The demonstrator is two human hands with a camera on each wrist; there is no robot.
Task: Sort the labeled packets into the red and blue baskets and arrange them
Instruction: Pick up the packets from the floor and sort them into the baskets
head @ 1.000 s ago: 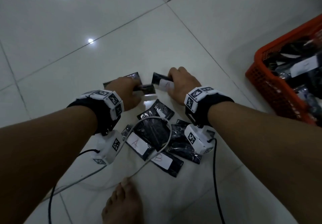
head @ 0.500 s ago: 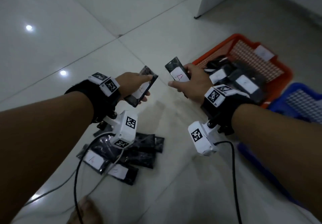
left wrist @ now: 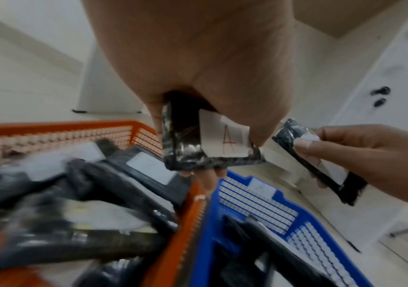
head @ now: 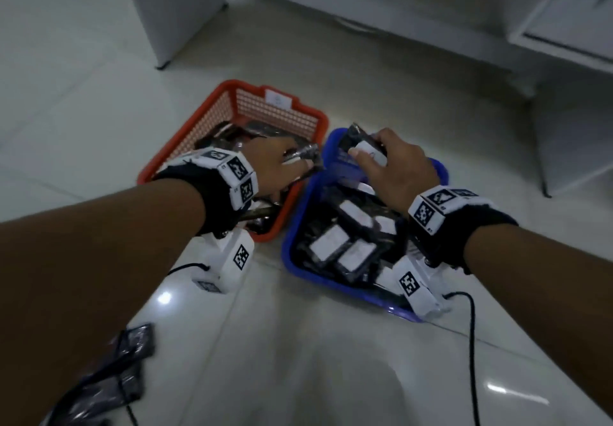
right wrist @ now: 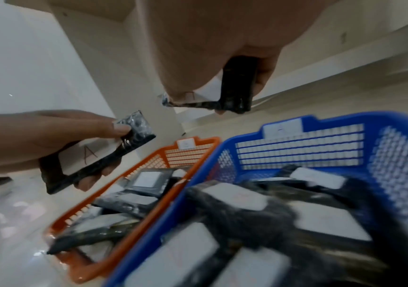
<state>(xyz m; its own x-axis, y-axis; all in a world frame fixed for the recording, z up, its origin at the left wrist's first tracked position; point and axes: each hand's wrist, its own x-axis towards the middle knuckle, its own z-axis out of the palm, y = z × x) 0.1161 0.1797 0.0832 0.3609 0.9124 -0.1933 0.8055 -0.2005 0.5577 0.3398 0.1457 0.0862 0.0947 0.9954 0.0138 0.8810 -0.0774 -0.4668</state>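
Closest in, a few loose black packets (head: 131, 372) are lying on the floor (head: 298, 359) by the left forearm; a bit further out the blue basket (head: 300, 226) and red basket (head: 185, 147) sit touching side by side, both stuffed with black packets wearing white labels; left hand (head: 272, 163) hangs over the red basket, thumb and fingers pinching a packet marked A (left wrist: 212, 147), label facing the wrist cam; right hand (head: 398, 167) is over the far end of the blue basket, pinching its own packet (head: 363, 147), can't read that label; each basket has a little white tag on its far wall; past them there's white furniture (head: 172, 7).
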